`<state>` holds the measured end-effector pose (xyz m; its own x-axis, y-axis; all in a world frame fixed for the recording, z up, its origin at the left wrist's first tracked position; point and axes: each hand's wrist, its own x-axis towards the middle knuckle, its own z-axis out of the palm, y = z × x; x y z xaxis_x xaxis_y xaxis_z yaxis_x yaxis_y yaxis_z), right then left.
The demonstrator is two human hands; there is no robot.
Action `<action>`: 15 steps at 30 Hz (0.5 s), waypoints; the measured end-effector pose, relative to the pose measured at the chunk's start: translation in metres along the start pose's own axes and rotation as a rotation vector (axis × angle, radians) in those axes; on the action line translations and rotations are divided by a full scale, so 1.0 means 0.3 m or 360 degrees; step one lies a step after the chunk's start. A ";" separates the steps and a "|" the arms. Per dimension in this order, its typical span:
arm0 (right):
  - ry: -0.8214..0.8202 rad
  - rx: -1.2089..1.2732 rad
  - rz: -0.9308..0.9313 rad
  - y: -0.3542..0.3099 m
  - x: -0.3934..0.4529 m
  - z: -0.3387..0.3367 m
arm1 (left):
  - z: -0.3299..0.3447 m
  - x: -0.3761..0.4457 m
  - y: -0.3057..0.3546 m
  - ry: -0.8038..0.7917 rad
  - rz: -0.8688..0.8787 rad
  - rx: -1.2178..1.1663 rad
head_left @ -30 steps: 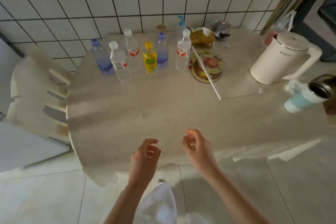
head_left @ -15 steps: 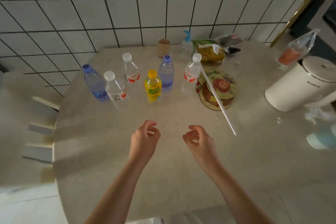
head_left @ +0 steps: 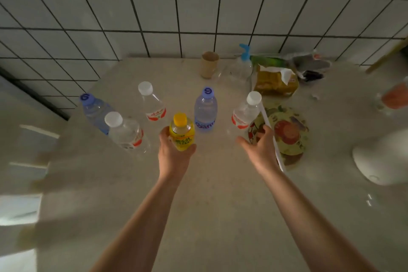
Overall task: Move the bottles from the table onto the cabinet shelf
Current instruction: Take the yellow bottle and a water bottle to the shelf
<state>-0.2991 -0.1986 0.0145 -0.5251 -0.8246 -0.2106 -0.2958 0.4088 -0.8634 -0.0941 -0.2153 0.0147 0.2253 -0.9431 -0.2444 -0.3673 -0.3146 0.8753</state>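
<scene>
Several plastic bottles stand on the beige table (head_left: pixel 220 194). My left hand (head_left: pixel 172 154) wraps around the small yellow juice bottle (head_left: pixel 182 132) from below. My right hand (head_left: pixel 260 146) is spread open just short of the clear red-label bottle with a white cap (head_left: pixel 245 112), fingers beside its base. Behind stand a blue-cap bottle (head_left: pixel 205 110), another clear red-label bottle (head_left: pixel 152 101), a near clear bottle (head_left: pixel 123 132) and a blue-cap bottle (head_left: pixel 93 112) at the left. No cabinet shelf is in view.
A white straw (head_left: pixel 272 139) lies over a patterned round plate (head_left: pixel 287 130) right of my right hand. A paper cup (head_left: pixel 209 64), pump bottle (head_left: pixel 242 64), yellow food bag (head_left: pixel 276 81) stand by the tiled wall. White kettle (head_left: pixel 384 157) at right; chair (head_left: pixel 26 161) at left.
Both hands reached forward across the table toward the bottles. The left hand closed around the yellow bottle; the right hand spread open near the right clear bottle. The view moved closer.
</scene>
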 end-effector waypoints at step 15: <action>-0.0028 0.0067 -0.0161 0.105 0.230 0.098 | 0.131 0.109 -0.085 0.0355 -0.0073 -0.0116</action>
<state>-0.3211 -0.2540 -0.0408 -0.4799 -0.8678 -0.1289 -0.3126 0.3064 -0.8991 -0.1128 -0.2424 -0.0322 0.4372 -0.8783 -0.1936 -0.2875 -0.3404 0.8952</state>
